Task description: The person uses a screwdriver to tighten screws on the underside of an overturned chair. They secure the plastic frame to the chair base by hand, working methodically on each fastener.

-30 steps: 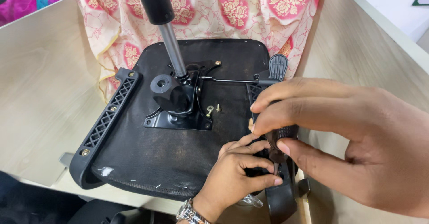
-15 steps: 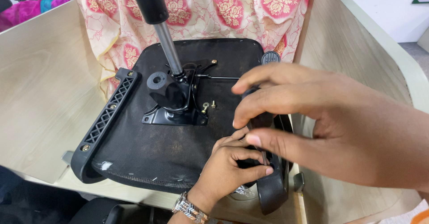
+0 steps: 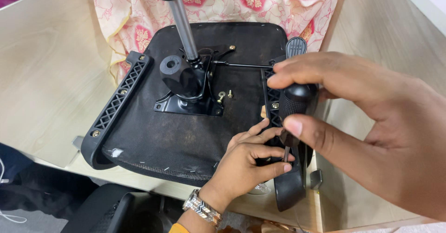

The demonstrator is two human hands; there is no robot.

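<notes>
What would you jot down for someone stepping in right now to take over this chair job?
Right hand: holds the screwdriver upright by its black handle, tip down at the right armrest bracket.
Left hand: fingers steady the shaft near the tip, on the bracket.
Seat: upside down on the table, gas post sticking up from the centre plate.
Done: left bracket shows screws in place.
Left: the screw being worked under the tip cannot be seen; two loose bits lie on the seat by the plate.
</notes>
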